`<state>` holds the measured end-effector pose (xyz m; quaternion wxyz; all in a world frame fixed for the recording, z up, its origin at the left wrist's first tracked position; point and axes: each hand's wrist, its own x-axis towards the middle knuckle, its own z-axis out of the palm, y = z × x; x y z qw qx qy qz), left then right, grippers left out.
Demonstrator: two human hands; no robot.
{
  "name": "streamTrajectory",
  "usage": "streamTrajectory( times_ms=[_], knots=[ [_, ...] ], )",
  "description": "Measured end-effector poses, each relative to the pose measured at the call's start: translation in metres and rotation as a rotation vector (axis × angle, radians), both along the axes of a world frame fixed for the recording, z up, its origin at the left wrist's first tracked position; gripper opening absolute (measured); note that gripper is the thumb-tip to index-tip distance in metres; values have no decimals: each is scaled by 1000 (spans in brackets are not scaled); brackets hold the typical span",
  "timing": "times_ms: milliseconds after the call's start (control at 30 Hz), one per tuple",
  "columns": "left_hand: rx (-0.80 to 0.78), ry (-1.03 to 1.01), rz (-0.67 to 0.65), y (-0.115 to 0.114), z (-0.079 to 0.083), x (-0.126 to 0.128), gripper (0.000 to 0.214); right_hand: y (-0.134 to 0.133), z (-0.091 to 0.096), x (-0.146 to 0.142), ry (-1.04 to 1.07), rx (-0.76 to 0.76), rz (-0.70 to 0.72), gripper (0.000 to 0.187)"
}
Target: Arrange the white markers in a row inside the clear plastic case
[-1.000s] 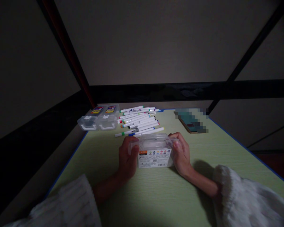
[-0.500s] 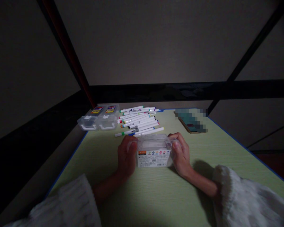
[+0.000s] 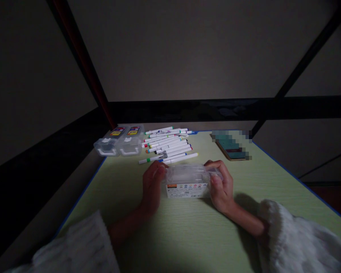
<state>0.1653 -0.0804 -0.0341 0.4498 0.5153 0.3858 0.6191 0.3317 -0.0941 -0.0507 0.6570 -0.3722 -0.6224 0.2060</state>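
A clear plastic case [image 3: 187, 173] with a printed white label on its near side is held between my two hands, above the middle of the table. My left hand [image 3: 152, 185] is closed on its left end, thumb on top. At the right end, my right hand [image 3: 222, 185] grips it with the thumb pressed near the top edge. The fingertips behind the case are hidden. Just beyond it lies a loose heap of white markers [image 3: 170, 146] with coloured ends.
Two clear plastic cases [image 3: 130, 146] with white handles and bright labels lie side by side at the table's far left. A phone [image 3: 230, 146], partly pixelated, lies at the far right. The pale green table [image 3: 187, 235] has a blue edge, with a wall behind it.
The case has tilted, so less of its label shows and more of its top. My right hand has shifted slightly to the right. The markers and the other cases have stayed put.
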Motion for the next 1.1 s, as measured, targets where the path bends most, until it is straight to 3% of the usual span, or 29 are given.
streamTrajectory(
  times_ms=[233, 633, 867, 1100],
  knots=[
    [-63, -65, -91, 5, 4, -2, 22, 2, -4, 1, 37, -12, 27, 25],
    [-20, -62, 40, -5, 9, 3, 19, 12, -3, -4, 217, -261, 140, 27],
    [-95, -56, 52, -3, 13, 5, 17, 10, 4, -7, 327, -376, 183, 24],
    [-125, -104, -11, -1, 15, 5, 10, 11, 18, -10, 394, -390, 225, 19]
  ],
)
